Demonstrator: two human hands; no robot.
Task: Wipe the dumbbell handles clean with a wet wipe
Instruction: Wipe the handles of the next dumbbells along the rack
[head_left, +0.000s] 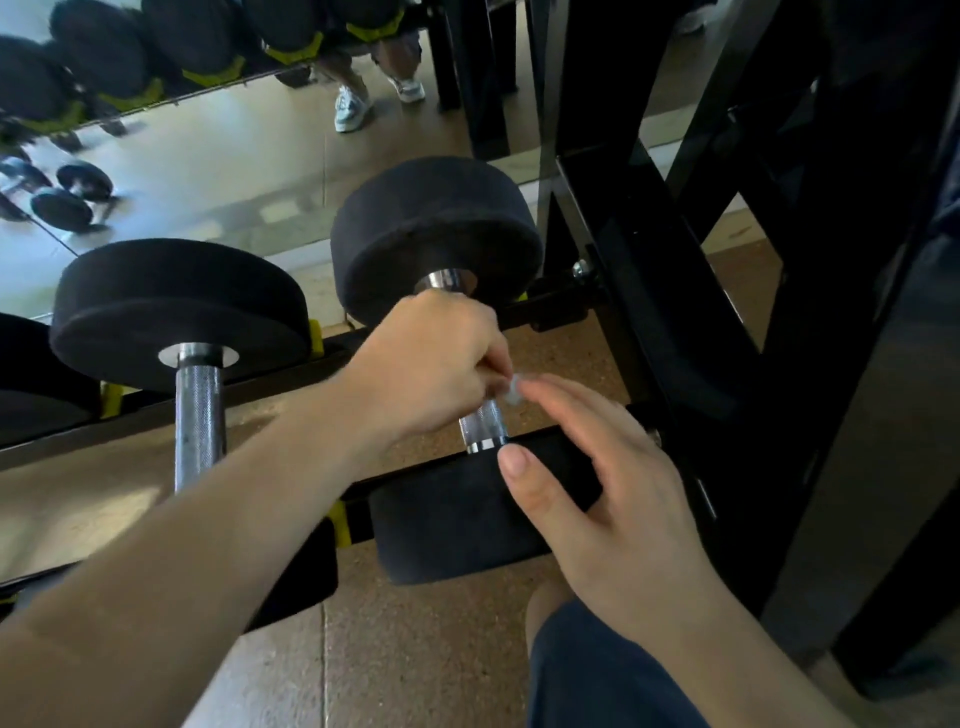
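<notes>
Left hand (431, 364) curled round the dumbbell handle (485, 423), which lies on the rack (623, 249). A small white bit of wet wipe (511, 389) shows at its fingers. Right hand (613, 467) spread, fingertips just beside the wipe. Second dumbbell (200, 410) sits left of the left hand.

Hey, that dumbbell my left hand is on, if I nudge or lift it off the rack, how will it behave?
Probably heavy for its size: the dumbbell has thick black heads on a steel handle. The knurled handle should grip well, not slip. Its round heads could roll if freed from the rack rails.
</notes>
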